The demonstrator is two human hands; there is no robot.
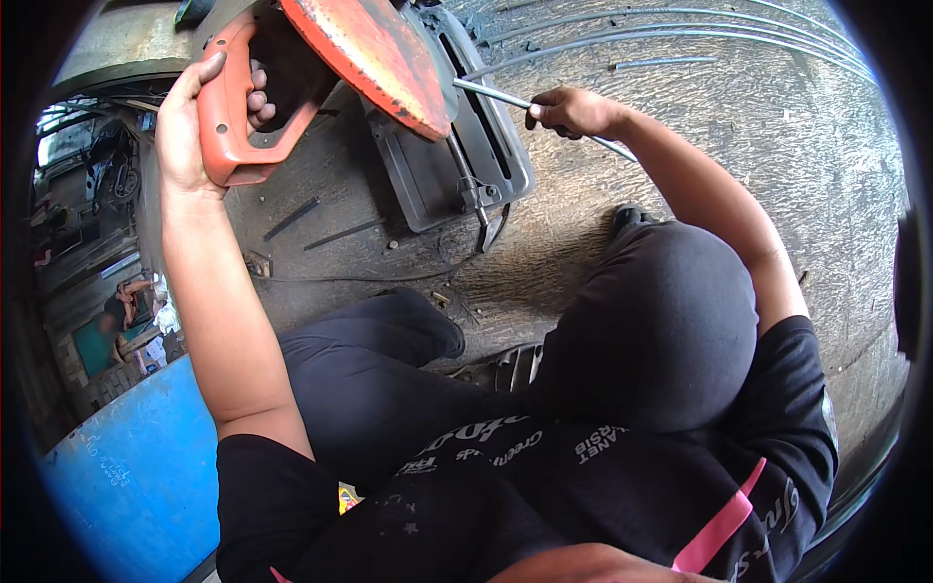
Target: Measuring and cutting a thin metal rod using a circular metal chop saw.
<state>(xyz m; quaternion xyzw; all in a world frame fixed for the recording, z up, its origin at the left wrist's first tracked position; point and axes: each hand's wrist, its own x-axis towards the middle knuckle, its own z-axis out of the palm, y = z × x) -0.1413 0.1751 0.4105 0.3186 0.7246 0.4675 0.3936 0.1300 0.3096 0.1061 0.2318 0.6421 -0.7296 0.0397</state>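
My left hand (185, 131) is wrapped around the orange D-shaped handle (226, 112) of a chop saw, at the upper left. The saw's scuffed orange blade guard (374, 63) slants down over its dark grey base (420, 189), which sits on the ground. My right hand (578, 112) is closed around a thin grey metal rod (494, 94). The rod's far end reaches the saw beside the guard's lower edge. Its other end passes out below my right hand. A clamp screw (473, 189) lies along the base. The contact between blade and rod cannot be made out.
Several long metal rods (671, 34) curve across the ground at the upper right, with a short cut piece (664, 63) nearby. Dark offcuts (292, 220) and a cable (360, 279) lie near my feet. A blue panel (146, 476) stands at the lower left; another person (121, 316) is beyond it.
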